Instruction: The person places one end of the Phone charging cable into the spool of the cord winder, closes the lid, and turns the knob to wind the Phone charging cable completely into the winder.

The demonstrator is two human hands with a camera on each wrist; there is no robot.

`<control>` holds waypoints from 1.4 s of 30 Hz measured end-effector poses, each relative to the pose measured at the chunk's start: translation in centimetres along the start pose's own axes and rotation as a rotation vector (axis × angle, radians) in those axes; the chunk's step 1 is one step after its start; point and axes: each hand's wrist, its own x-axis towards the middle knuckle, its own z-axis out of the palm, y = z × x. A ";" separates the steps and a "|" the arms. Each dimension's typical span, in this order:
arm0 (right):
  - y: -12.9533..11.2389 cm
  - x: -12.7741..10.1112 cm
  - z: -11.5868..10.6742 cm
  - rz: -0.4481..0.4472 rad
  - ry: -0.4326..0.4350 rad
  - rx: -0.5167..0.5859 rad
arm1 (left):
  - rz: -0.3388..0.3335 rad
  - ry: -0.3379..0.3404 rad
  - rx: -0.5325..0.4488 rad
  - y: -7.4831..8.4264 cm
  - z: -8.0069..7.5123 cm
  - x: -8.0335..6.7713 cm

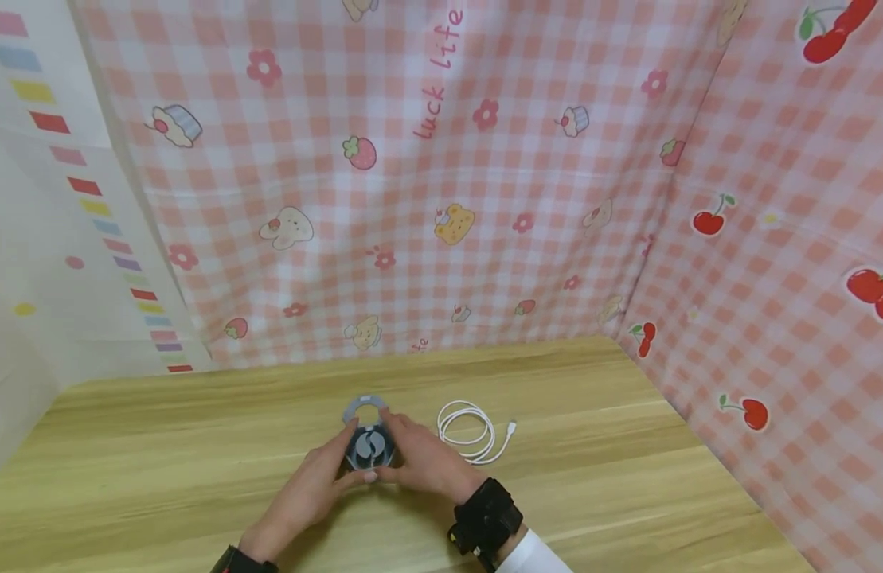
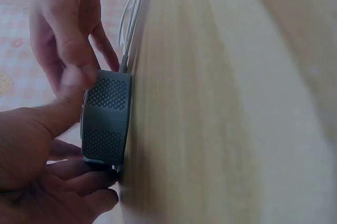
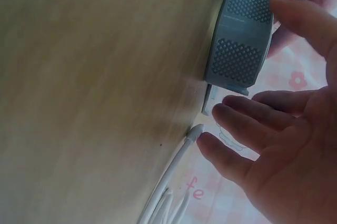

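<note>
A small dark-grey device (image 1: 370, 458) with angled sides lies on the wooden table, a pale round emblem on top and a light-grey open ring (image 1: 365, 400) beyond it. Dotted panels cover its side (image 2: 105, 116). My left hand (image 1: 315, 471) holds it from the left, thumb at the near edge and fingers round the far end. From the right, my right hand (image 1: 430, 460) touches it with the thumb. Its other fingers (image 3: 253, 116) extend loosely, apart from the dotted side in the right wrist view. A coiled white cable (image 1: 493, 436) lies just right of this hand.
The wooden tabletop (image 1: 162, 446) meets a pink checked cloth wall (image 1: 412, 278) at the back. Another checked cloth wall (image 1: 785, 318) bounds the right, and a white sheet (image 1: 40, 239) hangs at the left. Black bands (image 1: 486, 521) circle both wrists.
</note>
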 end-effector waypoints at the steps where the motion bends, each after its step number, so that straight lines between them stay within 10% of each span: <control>1: 0.0 0.1 0.0 -0.009 -0.001 -0.011 | 0.002 0.007 0.004 0.0 0.1 0.0; 20: 0.1 0.1 -0.9 -0.062 0.034 0.001 | -0.063 0.062 0.009 0.5 0.0 0.3; 42: -3.3 -6.0 -5.7 -0.211 0.226 0.384 | 0.002 0.200 -0.382 6.5 -2.8 -4.6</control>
